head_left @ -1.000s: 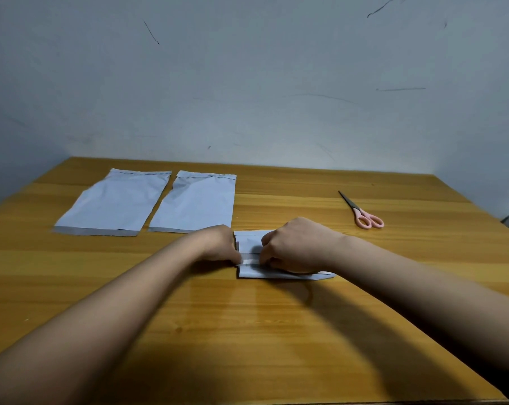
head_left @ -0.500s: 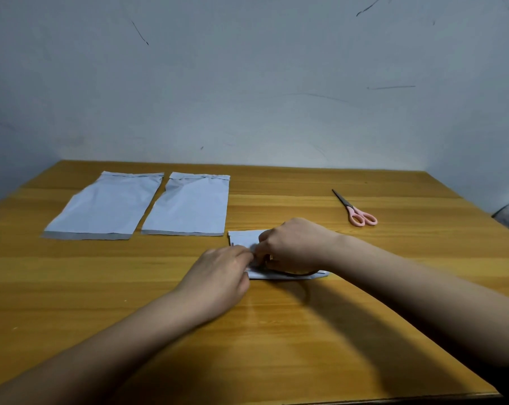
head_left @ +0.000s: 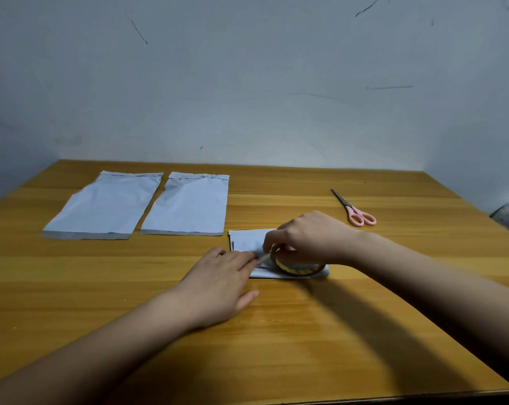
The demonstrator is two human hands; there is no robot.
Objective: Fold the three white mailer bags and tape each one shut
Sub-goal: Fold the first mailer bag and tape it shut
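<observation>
A folded white mailer bag (head_left: 249, 240) lies at the table's middle. On it sits a roll of clear tape (head_left: 297, 268), gripped from above by my right hand (head_left: 309, 238). A short strip of tape runs from the roll toward the left. My left hand (head_left: 221, 283) lies flat with its fingertips pressing that strip's end onto the folded bag. Two flat, unfolded white mailer bags lie side by side at the back left: one bag (head_left: 104, 204) further left, the other bag (head_left: 189, 204) beside it.
Pink-handled scissors (head_left: 354, 210) lie shut at the back right of the wooden table (head_left: 276, 331). A grey wall rises just behind the table. The table's near edge runs along the bottom right.
My left hand slid from the bag's left edge to the near side and flattened. The tape roll under my right hand has come into sight, with a strip drawn out leftward.
</observation>
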